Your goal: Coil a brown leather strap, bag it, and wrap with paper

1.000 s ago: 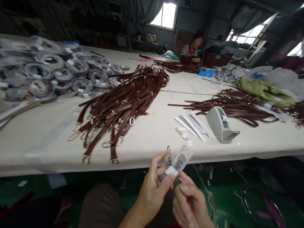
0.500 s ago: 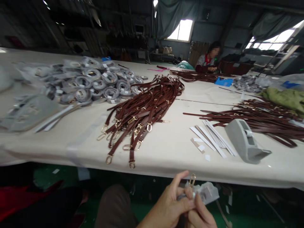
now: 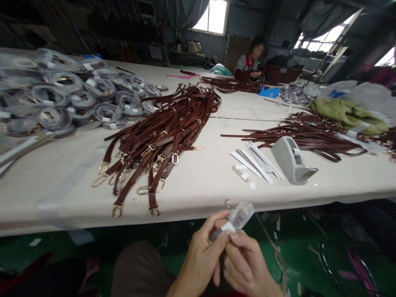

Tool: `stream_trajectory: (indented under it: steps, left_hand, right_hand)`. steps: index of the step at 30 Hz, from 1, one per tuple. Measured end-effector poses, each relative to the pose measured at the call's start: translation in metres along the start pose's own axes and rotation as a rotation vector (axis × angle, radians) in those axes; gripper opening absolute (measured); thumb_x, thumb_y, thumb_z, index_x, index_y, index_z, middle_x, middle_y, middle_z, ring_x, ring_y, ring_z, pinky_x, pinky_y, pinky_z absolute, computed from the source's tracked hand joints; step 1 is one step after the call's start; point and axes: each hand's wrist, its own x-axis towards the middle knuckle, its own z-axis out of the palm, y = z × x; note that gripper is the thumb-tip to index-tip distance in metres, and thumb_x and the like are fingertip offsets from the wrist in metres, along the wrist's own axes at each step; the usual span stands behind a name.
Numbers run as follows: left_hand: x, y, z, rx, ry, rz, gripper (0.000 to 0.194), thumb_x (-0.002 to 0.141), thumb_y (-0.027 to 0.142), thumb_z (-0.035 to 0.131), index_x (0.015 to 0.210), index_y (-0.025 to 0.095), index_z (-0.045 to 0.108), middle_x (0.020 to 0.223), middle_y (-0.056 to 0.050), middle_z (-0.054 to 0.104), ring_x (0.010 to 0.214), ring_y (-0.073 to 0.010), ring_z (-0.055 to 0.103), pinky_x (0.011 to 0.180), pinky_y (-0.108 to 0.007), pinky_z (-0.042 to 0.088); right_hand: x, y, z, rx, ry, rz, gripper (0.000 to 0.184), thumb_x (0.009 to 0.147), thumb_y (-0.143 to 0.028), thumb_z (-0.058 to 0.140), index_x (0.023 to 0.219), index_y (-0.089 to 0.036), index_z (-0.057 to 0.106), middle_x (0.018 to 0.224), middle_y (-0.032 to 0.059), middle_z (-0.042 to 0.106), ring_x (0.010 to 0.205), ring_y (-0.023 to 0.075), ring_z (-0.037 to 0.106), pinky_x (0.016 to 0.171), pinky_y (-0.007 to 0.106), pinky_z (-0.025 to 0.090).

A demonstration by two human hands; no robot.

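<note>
In front of the table's near edge, my left hand (image 3: pixel 201 251) pinches a small plastic-wrapped strap (image 3: pixel 239 216) between thumb and fingers. A gold clasp (image 3: pixel 227 203) sticks up beyond my fingertips. My right hand (image 3: pixel 244 260) grips the lower side of the same bundle, its thumb beside a white paper label (image 3: pixel 228 227). Clear film flares out at the bundle's far end, and my fingers hide much of the strap. Beyond my hands, a heap of brown straps (image 3: pixel 179 123) with gold clasps lies on the table (image 3: pixel 198 181).
Several coiled straps in plastic (image 3: pixel 103 111) are piled at left. Right of centre stand a grey tape dispenser (image 3: pixel 292 161) and white paper strips (image 3: pixel 258 161). More brown straps (image 3: pixel 309 140) and green cloth (image 3: pixel 343 113) lie farther right. A co-worker (image 3: pixel 249 64) sits across the table.
My view has turned right. My hands have risen and tilted the bundle, so its white label shows now. My left index finger, raised before, has come down onto the bundle.
</note>
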Motion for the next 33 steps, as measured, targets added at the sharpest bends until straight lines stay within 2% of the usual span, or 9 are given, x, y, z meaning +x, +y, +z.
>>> stream_trajectory:
  steps: [7,11,13,15,17,19,23,27,33]
  left_hand:
    - [0.0,0.004,0.002,0.048,0.031,0.018,0.052,0.091,0.056,0.054,0.132,0.024,0.051,0.05,0.007,0.059,0.03,-0.0089,0.05,0.03,-0.012,0.033]
    - [0.0,-0.001,0.004,0.125,0.098,0.057,0.043,0.093,0.051,0.054,0.128,0.026,0.057,0.065,0.003,0.068,0.028,-0.0059,0.047,0.028,-0.013,0.033]
    - [0.002,-0.002,0.003,0.225,0.154,0.21,0.032,0.095,0.043,0.054,0.121,0.027,0.064,0.087,-0.002,0.075,0.038,-0.0067,0.057,0.033,-0.014,0.041]
    - [0.004,-0.002,0.001,0.399,0.212,0.498,0.022,0.096,0.03,0.056,0.113,0.028,0.069,0.102,-0.003,0.074,0.066,-0.0113,0.071,0.055,-0.015,0.056]
    - [0.006,-0.001,-0.003,0.587,0.233,0.78,0.021,0.095,0.016,0.056,0.109,0.025,0.069,0.1,-0.003,0.072,0.091,-0.0132,0.072,0.08,-0.016,0.057]
    - [0.007,0.001,-0.007,0.704,0.242,0.909,0.023,0.093,0.008,0.056,0.11,0.021,0.064,0.098,-0.004,0.071,0.098,-0.0124,0.07,0.085,-0.015,0.055]
    - [0.005,0.008,-0.014,0.874,0.307,0.999,0.018,0.091,0.009,0.061,0.106,0.017,0.055,0.104,-0.007,0.072,0.093,-0.0114,0.071,0.08,-0.014,0.054]
    - [0.001,0.019,-0.014,0.999,0.328,1.116,0.01,0.093,0.014,0.06,0.101,0.017,0.055,0.099,-0.006,0.074,0.084,-0.0112,0.073,0.077,-0.015,0.054]
    - [0.001,0.017,-0.016,0.954,0.326,1.091,0.012,0.092,0.016,0.061,0.101,0.018,0.054,0.098,-0.005,0.074,0.085,-0.0117,0.073,0.078,-0.016,0.055]
  right_hand:
    - [0.005,0.0,0.0,0.074,-0.056,-0.055,0.034,0.085,-0.023,0.054,0.105,-0.005,0.074,0.031,-0.0051,0.044,0.02,0.0077,0.025,0.026,0.018,0.034]
    - [0.007,0.004,-0.008,0.103,-0.091,-0.044,0.046,0.086,-0.032,0.049,0.049,-0.01,0.066,0.027,-0.0018,0.036,0.021,0.0091,0.032,0.024,0.018,0.029]
    - [0.007,0.006,-0.011,0.099,-0.113,-0.009,0.055,0.087,-0.036,0.046,0.036,-0.015,0.053,0.026,-0.0014,0.033,0.022,0.0088,0.033,0.024,0.018,0.025]
    - [0.007,0.004,-0.009,0.081,-0.093,0.0,0.053,0.087,-0.036,0.046,0.039,-0.016,0.054,0.028,-0.0024,0.034,0.023,0.0081,0.032,0.024,0.017,0.025]
    - [0.007,0.0,-0.002,0.051,-0.073,-0.025,0.051,0.087,-0.037,0.049,0.04,-0.016,0.054,0.03,-0.0023,0.037,0.023,0.0077,0.032,0.025,0.017,0.026]
    - [0.007,-0.005,0.006,0.021,-0.039,-0.086,0.048,0.087,-0.041,0.054,0.047,-0.014,0.058,0.033,-0.0017,0.043,0.024,0.0074,0.033,0.025,0.017,0.028]
    - [0.009,-0.01,0.016,-0.111,0.066,-0.232,0.042,0.089,-0.048,0.06,0.07,-0.011,0.066,0.035,-0.0008,0.051,0.023,0.0071,0.033,0.027,0.017,0.031]
    - [0.008,-0.01,0.015,-0.262,0.115,-0.303,0.04,0.09,-0.043,0.061,0.07,-0.009,0.065,0.035,0.0004,0.053,0.022,0.0062,0.035,0.029,0.016,0.029]
    - [0.008,-0.01,0.019,-0.382,0.194,-0.379,0.032,0.082,-0.041,0.066,0.071,-0.011,0.064,0.037,-0.0015,0.052,0.025,0.0067,0.039,0.029,0.015,0.03]
